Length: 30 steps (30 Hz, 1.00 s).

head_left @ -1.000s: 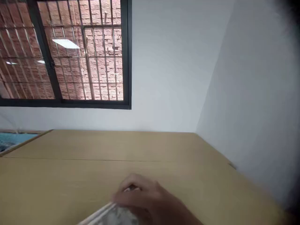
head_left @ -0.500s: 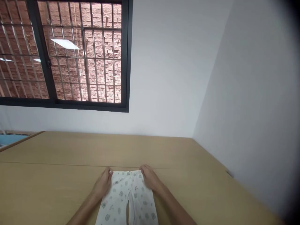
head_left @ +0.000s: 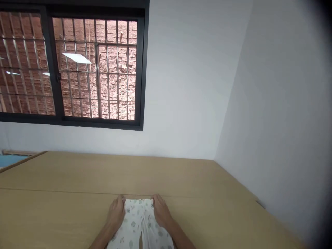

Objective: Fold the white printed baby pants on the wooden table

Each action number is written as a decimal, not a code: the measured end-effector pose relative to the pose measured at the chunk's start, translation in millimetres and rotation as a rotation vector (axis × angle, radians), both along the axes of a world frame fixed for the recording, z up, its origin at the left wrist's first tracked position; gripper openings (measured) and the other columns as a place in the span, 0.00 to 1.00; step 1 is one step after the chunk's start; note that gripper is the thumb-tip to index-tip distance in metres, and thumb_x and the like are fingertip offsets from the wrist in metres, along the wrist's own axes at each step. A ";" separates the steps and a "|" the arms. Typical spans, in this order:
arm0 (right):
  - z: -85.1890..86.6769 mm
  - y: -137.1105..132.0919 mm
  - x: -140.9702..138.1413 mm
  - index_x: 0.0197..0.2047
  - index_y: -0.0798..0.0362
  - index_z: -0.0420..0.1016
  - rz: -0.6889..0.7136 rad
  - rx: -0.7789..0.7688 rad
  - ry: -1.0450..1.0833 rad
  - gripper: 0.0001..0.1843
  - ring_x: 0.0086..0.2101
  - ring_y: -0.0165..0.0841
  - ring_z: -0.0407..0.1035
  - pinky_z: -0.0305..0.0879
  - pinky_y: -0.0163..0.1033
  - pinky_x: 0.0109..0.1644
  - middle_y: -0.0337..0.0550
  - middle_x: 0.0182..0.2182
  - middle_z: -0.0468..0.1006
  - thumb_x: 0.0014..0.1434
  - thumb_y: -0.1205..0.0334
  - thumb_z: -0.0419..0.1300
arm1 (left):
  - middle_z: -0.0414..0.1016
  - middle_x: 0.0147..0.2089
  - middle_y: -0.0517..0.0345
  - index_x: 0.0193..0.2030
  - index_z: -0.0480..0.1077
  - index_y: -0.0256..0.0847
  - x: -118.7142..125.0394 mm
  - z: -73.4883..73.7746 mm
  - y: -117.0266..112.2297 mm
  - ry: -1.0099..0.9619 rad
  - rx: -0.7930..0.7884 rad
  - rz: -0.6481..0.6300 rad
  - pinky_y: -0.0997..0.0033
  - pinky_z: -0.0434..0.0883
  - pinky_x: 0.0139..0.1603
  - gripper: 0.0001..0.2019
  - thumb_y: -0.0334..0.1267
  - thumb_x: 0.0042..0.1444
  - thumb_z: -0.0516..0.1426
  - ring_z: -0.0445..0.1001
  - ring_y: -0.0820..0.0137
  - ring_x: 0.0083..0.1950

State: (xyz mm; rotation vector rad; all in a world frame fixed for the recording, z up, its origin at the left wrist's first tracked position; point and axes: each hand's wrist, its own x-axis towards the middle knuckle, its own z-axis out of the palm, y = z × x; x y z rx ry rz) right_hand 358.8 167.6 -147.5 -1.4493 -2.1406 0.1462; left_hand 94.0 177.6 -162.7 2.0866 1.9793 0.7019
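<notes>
A small pair of white trousers (head_left: pixel 138 224) with a faint printed pattern lies flat on the light wooden table (head_left: pixel 77 193), waistband away from me. My left hand (head_left: pixel 116 213) rests on the left corner of the waistband. On the right corner sits my right hand (head_left: pixel 160 211). Both hands lie flat on the cloth, fingers pointing forward. The legs of the trousers run off the bottom edge of the view.
The table meets white walls at the back and on the right. A black-framed barred window (head_left: pixel 75 65) with a brick wall behind it is up at the left. A blue surface (head_left: pixel 9 159) shows at the far left edge.
One second ago only one hand covered a bunched cloth at the bottom edge. The trousers now lie spread flat with both hands on the waistband. The camera has tilted slightly upward.
</notes>
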 end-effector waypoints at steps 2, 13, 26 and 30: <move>-1.2 2.0 0.7 0.45 0.52 0.70 -0.007 -0.010 -0.032 0.19 0.42 0.36 0.69 0.63 0.39 0.48 0.48 0.43 0.75 0.70 0.73 0.40 | 0.75 0.42 0.52 0.46 0.67 0.37 -1.0 2.1 3.9 0.031 -0.008 0.003 0.64 0.67 0.49 0.13 0.33 0.72 0.42 0.75 0.64 0.47; 10.3 43.1 -7.8 0.48 0.55 0.72 -0.107 -0.023 -0.199 0.16 0.44 0.40 0.69 0.60 0.40 0.47 0.52 0.47 0.75 0.64 0.78 0.49 | 0.74 0.47 0.51 0.49 0.70 0.35 11.5 36.0 24.4 0.165 0.009 0.084 0.57 0.68 0.54 0.09 0.37 0.69 0.52 0.73 0.62 0.50; 10.6 37.5 -7.2 0.47 0.53 0.72 -0.169 0.041 -0.122 0.15 0.46 0.39 0.67 0.57 0.42 0.51 0.49 0.46 0.74 0.73 0.70 0.44 | 0.49 0.75 0.45 0.72 0.59 0.45 74.6 -41.8 -137.6 0.230 -0.090 -0.110 0.35 0.54 0.72 0.38 0.41 0.53 0.61 0.46 0.43 0.75; 12.2 36.8 -8.4 0.48 0.53 0.71 -0.170 0.019 -0.127 0.15 0.46 0.39 0.66 0.56 0.41 0.51 0.49 0.47 0.74 0.73 0.69 0.43 | 0.53 0.73 0.46 0.70 0.62 0.51 75.9 -58.1 -154.2 0.223 -0.123 -0.124 0.24 0.46 0.71 0.35 0.47 0.55 0.61 0.46 0.38 0.74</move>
